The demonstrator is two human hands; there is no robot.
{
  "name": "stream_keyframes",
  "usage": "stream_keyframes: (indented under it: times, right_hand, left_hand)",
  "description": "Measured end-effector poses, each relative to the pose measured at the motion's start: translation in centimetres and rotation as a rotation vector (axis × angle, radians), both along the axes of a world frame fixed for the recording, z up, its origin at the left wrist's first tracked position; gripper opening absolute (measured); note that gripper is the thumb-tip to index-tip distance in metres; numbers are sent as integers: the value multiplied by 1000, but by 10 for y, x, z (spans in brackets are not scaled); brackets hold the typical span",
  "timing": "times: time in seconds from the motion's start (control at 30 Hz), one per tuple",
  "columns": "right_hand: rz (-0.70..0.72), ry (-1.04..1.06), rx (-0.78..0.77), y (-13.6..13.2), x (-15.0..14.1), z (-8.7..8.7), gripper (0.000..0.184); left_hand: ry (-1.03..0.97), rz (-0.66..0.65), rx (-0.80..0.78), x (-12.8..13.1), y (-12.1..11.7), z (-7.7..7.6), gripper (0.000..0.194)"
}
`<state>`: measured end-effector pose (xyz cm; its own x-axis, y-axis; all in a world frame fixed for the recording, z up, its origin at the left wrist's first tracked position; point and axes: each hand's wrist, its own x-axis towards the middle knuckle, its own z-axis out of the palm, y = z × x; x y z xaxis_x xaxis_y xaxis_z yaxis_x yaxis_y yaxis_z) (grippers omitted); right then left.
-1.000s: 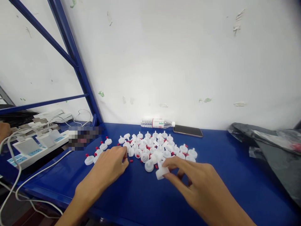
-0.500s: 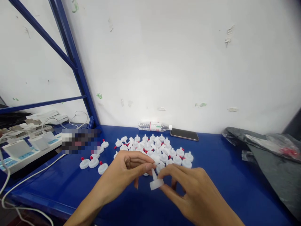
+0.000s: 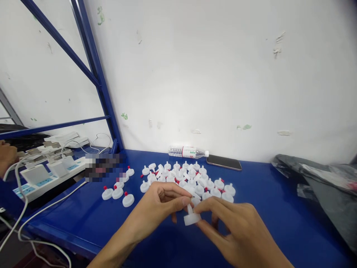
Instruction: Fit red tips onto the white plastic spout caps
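A translucent white nozzle cap (image 3: pixel 192 218) is held between two hands, its wide base tilted slightly, its narrow spout pointed toward twelve o'clock.

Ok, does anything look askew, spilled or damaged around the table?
A few minor oddities. The clear bottle lies on its side against the wall, capped, with no spill visible. The wall has scuffed, peeling patches. At the left, white cables hang in loose loops past the table edge, which might snag.
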<state>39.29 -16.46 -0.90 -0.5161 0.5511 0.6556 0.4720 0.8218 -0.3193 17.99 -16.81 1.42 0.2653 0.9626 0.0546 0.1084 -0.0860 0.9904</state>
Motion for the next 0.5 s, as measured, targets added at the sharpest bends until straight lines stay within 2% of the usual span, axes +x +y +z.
stream_keyframes:
  times: [0.07,0.13,0.2,0.27,0.33,0.4,0.5]
  right_hand:
    - [-34,-7,7,0,-1,0,10]
    - [-94,-19,24,0,-2,0,25]
    - [-143,-15,39,0,-2,1,35]
    - [-158,3,24,0,-2,2,31]
    - [-163,26,3,-1,-1,3,23]
    - [-179,40,-4,-1,-1,3,20]
    - [-206,45,1,0,-1,5,19]
  left_hand:
    - [42,28,16,-2,-1,5,29]
    - [144,117,82,-8,-2,10,32]
    - [311,330,233,-19,0,15,34]
    - [539,610,406,-36,6,18,35]
    - [788,799,482,-55,13,20,33]
    - [983,828,447,-74,22,21,31]
    - [1131,775,329,-98,33,19,29]
